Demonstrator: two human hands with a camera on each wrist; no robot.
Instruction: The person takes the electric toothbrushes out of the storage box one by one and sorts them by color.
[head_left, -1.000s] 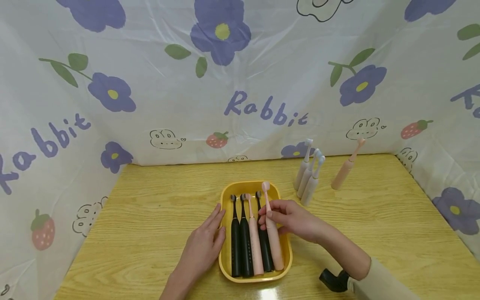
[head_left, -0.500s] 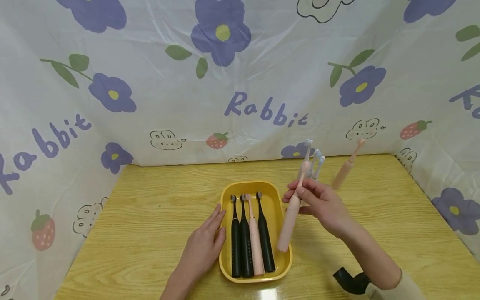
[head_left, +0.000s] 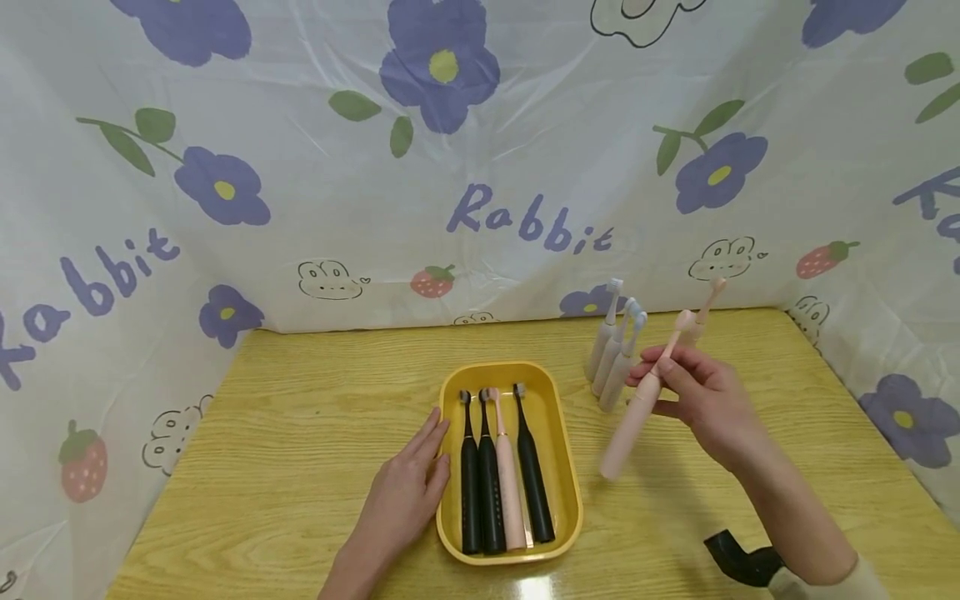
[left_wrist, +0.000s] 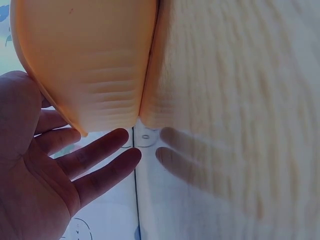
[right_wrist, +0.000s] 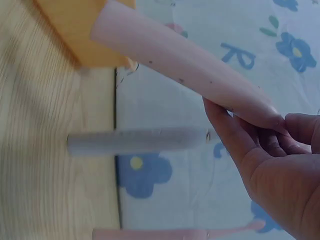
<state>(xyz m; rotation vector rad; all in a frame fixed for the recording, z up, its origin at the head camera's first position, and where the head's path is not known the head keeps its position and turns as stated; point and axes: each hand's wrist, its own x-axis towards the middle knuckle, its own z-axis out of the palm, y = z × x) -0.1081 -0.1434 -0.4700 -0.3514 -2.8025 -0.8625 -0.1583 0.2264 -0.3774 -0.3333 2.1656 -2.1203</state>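
Along the left edge of the yellow tray [head_left: 557, 442], the left hand [head_left: 401, 492] is laid with its fingers straight and slightly spread; nothing is gripped, and the contact seems meant to keep the tray steady on the bench [head_left: 300, 467]. Inside the tray's left half, two black toothbrushes [head_left: 491, 500] are laid side by side, heads toward the tray's far end, with a pink toothbrush [head_left: 511, 492] set close against them. A third black toothbrush [head_left: 534, 483] is laid at a slight slant nearer the tray's right wall, with a gap left beside it; flat like this, the brushes are probably kept from rolling away by the walls.

Beyond the tray's far right corner, three pale toothbrushes [head_left: 618, 377] are stood upright in a close row, apparently grouped by colour. To the right of the tray, the lifted pink toothbrush [head_left: 632, 433] is held clear of the bench, head up and base slanted toward the tray. It is pinched near its neck by the thumb and fingers of the right hand [head_left: 716, 408], perhaps so that the base is left free for standing. Farther right of the tray, partly hidden in the head view, a standing pink toothbrush [right_wrist: 150, 234] is kept apart from the pale row.
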